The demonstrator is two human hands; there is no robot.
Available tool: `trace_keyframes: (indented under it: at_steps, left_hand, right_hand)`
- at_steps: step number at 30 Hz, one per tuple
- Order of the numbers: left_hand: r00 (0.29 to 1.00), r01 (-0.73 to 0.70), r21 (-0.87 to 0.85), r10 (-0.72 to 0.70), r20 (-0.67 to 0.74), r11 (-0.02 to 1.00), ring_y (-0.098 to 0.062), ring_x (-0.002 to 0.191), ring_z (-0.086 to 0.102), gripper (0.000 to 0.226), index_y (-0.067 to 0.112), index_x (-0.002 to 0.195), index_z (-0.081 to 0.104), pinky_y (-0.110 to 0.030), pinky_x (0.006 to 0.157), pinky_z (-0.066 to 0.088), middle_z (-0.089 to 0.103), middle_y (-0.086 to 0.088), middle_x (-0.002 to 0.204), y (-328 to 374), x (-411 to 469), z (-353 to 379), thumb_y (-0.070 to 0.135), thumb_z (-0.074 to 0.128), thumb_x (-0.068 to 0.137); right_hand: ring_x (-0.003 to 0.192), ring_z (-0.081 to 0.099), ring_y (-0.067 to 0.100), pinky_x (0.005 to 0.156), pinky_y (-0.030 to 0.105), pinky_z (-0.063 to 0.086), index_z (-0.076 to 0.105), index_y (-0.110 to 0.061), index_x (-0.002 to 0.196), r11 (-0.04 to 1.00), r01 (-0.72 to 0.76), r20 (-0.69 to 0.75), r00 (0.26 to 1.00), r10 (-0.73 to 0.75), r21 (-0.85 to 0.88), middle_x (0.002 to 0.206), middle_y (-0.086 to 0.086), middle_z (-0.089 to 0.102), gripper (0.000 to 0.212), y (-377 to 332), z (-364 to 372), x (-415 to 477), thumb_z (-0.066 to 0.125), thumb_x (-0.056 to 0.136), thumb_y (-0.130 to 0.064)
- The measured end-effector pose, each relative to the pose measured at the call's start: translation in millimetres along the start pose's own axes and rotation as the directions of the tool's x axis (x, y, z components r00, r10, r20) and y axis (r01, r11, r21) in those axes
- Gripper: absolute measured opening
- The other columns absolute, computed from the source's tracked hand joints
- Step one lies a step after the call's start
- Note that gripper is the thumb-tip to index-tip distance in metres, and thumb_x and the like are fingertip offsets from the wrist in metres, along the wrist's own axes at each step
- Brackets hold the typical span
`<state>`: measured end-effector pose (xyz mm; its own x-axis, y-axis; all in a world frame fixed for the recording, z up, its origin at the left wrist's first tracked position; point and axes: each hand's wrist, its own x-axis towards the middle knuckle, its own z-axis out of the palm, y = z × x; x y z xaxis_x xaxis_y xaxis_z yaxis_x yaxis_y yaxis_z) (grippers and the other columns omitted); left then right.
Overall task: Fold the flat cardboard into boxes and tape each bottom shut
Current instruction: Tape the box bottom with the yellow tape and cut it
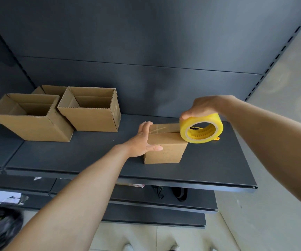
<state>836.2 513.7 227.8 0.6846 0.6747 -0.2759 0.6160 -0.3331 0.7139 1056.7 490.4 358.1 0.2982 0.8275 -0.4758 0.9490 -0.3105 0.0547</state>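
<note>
A small cardboard box stands on the dark shelf, its closed flaps facing up. A strip of clear tape runs along the top seam. My left hand presses against the box's left side with straight fingers, thumb on the front face. My right hand grips a yellow roll of tape from above at the box's right top edge. The roll stands on its rim, touching the box.
Three open cardboard boxes stand at the shelf's left: a front one, one beside it and one behind. Lower shelves and floor clutter lie below. The grey back panel rises behind.
</note>
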Motion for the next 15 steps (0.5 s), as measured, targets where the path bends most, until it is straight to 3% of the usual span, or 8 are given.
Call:
trace_keyframes:
  at_steps: [6,10,15]
  left_hand:
    - [1.0,0.023,0.002,-0.023,-0.01,1.0,-0.017,0.143,0.013,0.097,0.02,0.149,-0.005,-0.025,0.105,0.022,-0.013,0.009,0.154,2,-1,2,0.043,0.064,0.086]
    - [0.999,0.039,-0.003,-0.039,-0.012,0.999,-0.017,0.14,0.02,0.095,0.024,0.148,-0.003,-0.029,0.105,0.029,-0.009,0.013,0.152,5,-1,3,0.044,0.066,0.085]
    - [0.998,0.055,-0.022,-0.055,-0.02,0.998,-0.015,0.139,0.019,0.097,0.022,0.148,-0.004,-0.024,0.101,0.025,-0.009,0.01,0.152,8,-3,3,0.042,0.066,0.085]
  right_hand:
    - [0.075,0.058,0.021,0.07,0.03,0.044,0.056,-0.021,0.072,0.996,-0.052,-0.005,0.999,0.052,-0.075,0.077,-0.002,0.057,0.061,18,2,2,0.063,0.061,-0.08]
    - [0.077,0.06,0.023,0.069,0.03,0.042,0.058,-0.019,0.068,0.996,-0.077,0.036,0.996,0.079,-0.047,0.076,0.0,0.059,0.065,31,19,11,0.062,0.058,-0.083]
    - [0.084,0.064,0.025,0.073,0.031,0.044,0.058,-0.02,0.071,0.997,-0.079,0.096,0.992,0.078,0.012,0.077,0.0,0.061,0.066,34,39,25,0.061,0.057,-0.085]
